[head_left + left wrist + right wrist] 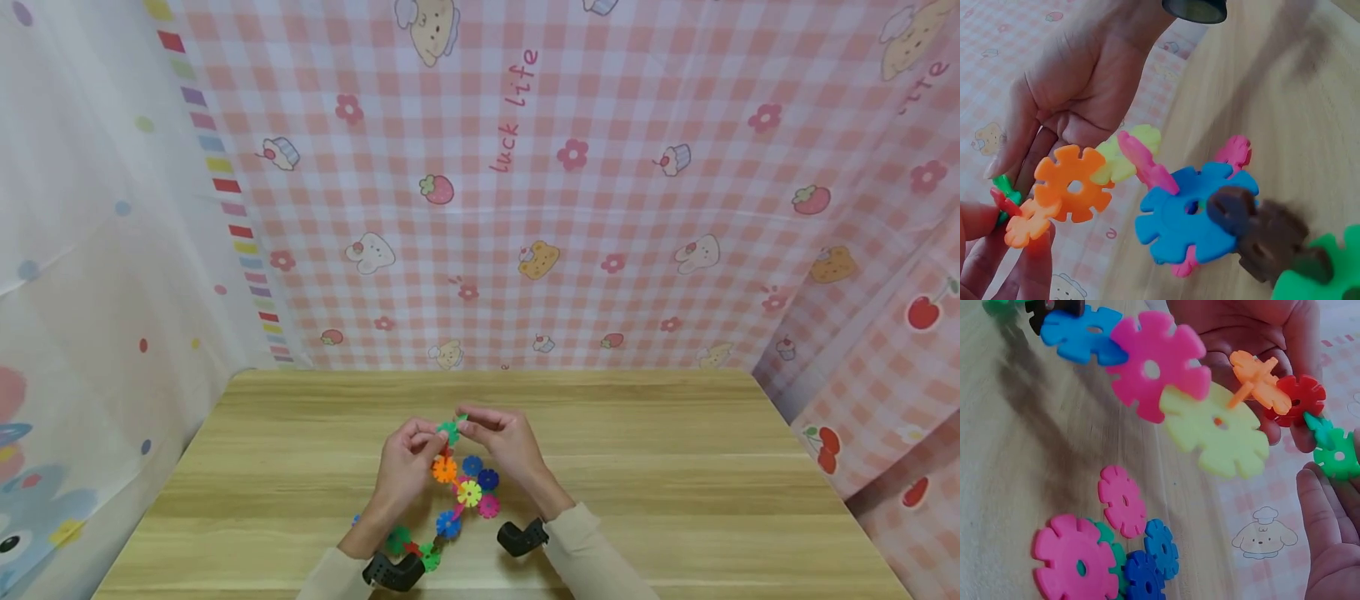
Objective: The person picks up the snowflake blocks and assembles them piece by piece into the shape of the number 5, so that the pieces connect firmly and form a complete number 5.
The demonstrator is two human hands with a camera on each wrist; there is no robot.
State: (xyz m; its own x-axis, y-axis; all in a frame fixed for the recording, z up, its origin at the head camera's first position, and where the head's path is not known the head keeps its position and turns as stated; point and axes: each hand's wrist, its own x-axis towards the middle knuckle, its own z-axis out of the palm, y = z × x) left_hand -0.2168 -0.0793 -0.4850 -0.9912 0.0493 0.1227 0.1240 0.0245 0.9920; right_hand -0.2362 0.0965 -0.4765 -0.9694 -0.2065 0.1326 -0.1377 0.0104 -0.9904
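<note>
A chain of notched plastic flower discs, one of them orange (445, 469), hangs between and below both hands. My left hand (405, 467) pinches the chain near its far end, by a red disc (1300, 400) and a green disc (448, 432). With thumb and fingers, my right hand (513, 446) holds the end green disc (1337, 454). Below, the chain runs through a yellow disc (1216, 431), a pink disc (1155, 365), a blue disc (1191, 212) and a brown disc (1272, 240). Its lower end passes behind the left wrist.
Several loose discs lie on the wooden table (637, 467) under the chain: pink (1075, 559), dark blue (1143, 578) and lighter blue (1161, 549) among them. Black wrist cameras sit on both wrists. A checked curtain (525, 208) stands behind the table.
</note>
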